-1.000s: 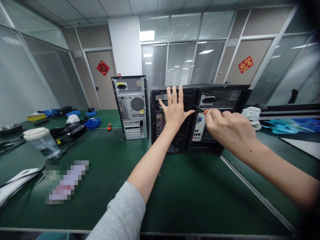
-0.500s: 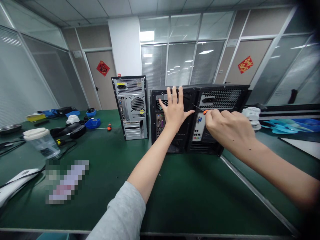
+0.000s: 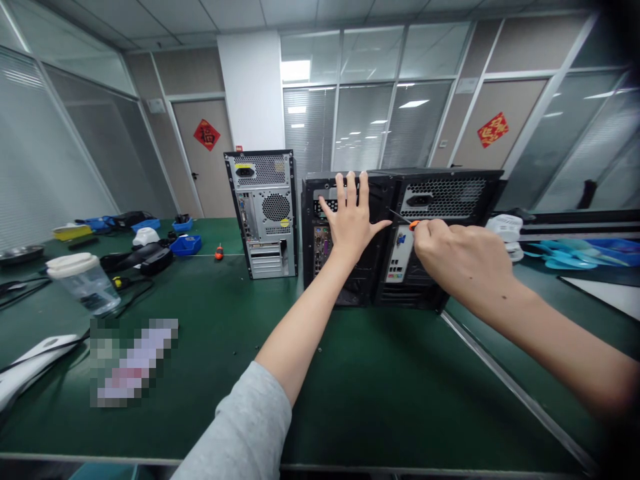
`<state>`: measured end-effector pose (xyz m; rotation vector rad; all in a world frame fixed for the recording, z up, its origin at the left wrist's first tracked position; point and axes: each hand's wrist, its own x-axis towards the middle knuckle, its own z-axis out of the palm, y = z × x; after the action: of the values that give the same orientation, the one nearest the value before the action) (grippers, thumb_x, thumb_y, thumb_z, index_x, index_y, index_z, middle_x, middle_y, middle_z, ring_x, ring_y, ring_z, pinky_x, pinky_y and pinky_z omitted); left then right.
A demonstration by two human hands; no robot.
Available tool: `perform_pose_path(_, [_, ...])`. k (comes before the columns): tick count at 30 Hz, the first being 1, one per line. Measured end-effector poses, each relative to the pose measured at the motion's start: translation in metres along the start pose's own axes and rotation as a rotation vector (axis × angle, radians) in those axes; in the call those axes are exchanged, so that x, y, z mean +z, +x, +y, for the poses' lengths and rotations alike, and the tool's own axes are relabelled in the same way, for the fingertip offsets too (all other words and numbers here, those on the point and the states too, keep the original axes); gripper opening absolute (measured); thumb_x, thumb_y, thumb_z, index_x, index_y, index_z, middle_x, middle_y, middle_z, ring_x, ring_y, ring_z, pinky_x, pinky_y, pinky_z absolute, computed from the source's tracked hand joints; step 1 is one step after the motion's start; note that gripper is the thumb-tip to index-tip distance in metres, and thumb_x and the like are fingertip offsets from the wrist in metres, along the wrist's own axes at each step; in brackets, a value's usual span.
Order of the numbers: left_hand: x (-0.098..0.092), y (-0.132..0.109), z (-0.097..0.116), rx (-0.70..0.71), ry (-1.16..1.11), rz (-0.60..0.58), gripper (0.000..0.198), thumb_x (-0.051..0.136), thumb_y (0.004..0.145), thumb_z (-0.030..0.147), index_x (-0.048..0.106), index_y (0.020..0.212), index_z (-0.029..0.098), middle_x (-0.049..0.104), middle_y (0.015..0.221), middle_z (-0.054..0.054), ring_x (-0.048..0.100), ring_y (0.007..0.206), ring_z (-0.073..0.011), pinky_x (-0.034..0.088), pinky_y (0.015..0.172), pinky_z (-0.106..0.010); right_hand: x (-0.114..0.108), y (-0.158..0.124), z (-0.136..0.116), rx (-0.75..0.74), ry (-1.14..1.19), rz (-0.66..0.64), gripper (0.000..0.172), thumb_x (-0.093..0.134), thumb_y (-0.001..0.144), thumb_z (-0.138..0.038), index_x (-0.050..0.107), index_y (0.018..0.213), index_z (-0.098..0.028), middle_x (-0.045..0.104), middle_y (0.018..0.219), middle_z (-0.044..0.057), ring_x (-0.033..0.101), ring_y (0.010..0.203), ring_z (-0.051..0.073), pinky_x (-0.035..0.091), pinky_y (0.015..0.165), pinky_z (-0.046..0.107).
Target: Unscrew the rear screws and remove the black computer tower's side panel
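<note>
counting on one green table [image 3: 430,400], all upright with backs to the front: one silver-backed computer case [image 3: 257,220] at the left, then one left black computer case [image 3: 373,267] and one right black computer case [image 3: 445,199] close together, three in all. with left hand [image 3: 349,227] open, fingers spread, against the back of the left black computer case; with right hand [image 3: 457,253] closed around the orange handle of one screwdriver [image 3: 413,225], aiming its thin shaft at the right edge of that same case. cannot tell whether touching there. elsewhere, seeing one lidded cup [image 3: 93,293], one yellow tray [image 3: 73,233], at least three blue trays [image 3: 185,245] at the left, and one small orange object [image 3: 219,253] near the silver-backed computer case. reading 福 on one red diamond [image 3: 207,135] on the left door [image 3: 203,183]; finding gold characters, not legible here, on a second red diamond [image 3: 493,130] on the right door [image 3: 523,110]. on the silver-backed computer case, noting one yellow label [image 3: 244,166] and one round yellow sticker [image 3: 285,223], both too small to read.
</note>
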<state>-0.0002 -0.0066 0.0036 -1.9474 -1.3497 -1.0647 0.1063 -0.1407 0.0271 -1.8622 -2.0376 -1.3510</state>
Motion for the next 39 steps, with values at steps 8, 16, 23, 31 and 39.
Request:
perform_pose_path(8, [0.001, 0.0, 0.0, 0.004, 0.003, 0.01, 0.104, 0.059, 0.075, 0.07, 0.016, 0.156, 0.019, 0.016, 0.161, -0.013, -0.007, 0.148, -0.0371, 0.019, 0.112, -0.065, 0.0, -0.001, -0.001, 0.032, -0.015, -0.05, 0.039, 0.025, 0.086, 0.001, 0.063, 0.084, -0.005, 0.064, 0.073, 0.015, 0.062, 0.057, 0.019, 0.02, 0.045, 0.027])
perform_pose_path(16, [0.001, 0.0, 0.0, 0.0, -0.006, 0.006, 0.105, 0.06, 0.075, 0.069, 0.015, 0.156, 0.02, 0.016, 0.161, -0.013, -0.007, 0.148, -0.0375, 0.018, 0.112, -0.066, -0.002, 0.002, 0.0, 0.062, -0.002, -0.113, 0.036, 0.028, 0.087, -0.001, 0.063, 0.087, -0.004, 0.065, 0.076, 0.017, 0.066, 0.061, 0.024, 0.021, 0.045, 0.028])
perform_pose_path(23, [0.0, 0.0, 0.0, -0.001, -0.012, 0.008, 0.104, 0.06, 0.075, 0.069, 0.015, 0.156, 0.019, 0.016, 0.161, -0.013, -0.007, 0.148, -0.0371, 0.017, 0.113, -0.066, -0.003, 0.002, 0.003, 0.081, 0.048, -0.137, 0.032, 0.032, 0.087, -0.006, 0.064, 0.09, -0.005, 0.068, 0.078, 0.019, 0.064, 0.062, 0.026, 0.022, 0.049, 0.029])
perform_pose_path(31, [0.0, 0.0, 0.0, -0.001, -0.005, 0.005, 0.104, 0.059, 0.076, 0.07, 0.015, 0.156, 0.02, 0.016, 0.161, -0.013, -0.007, 0.149, -0.0366, 0.018, 0.113, -0.066, 0.006, 0.0, 0.004, 0.136, 0.082, -0.11, 0.031, 0.034, 0.091, -0.015, 0.064, 0.088, -0.008, 0.069, 0.08, 0.018, 0.061, 0.061, 0.022, 0.025, 0.051, 0.029])
perform_pose_path(39, [0.003, 0.001, 0.0, 0.0, 0.005, 0.02, 0.105, 0.059, 0.075, 0.071, 0.016, 0.156, 0.019, 0.017, 0.161, -0.013, -0.007, 0.149, -0.0365, 0.017, 0.113, -0.066, 0.015, 0.002, 0.004, 0.247, 0.123, -0.164, 0.04, 0.029, 0.098, -0.028, 0.064, 0.086, -0.012, 0.071, 0.084, 0.017, 0.066, 0.073, 0.026, 0.026, 0.055, 0.029])
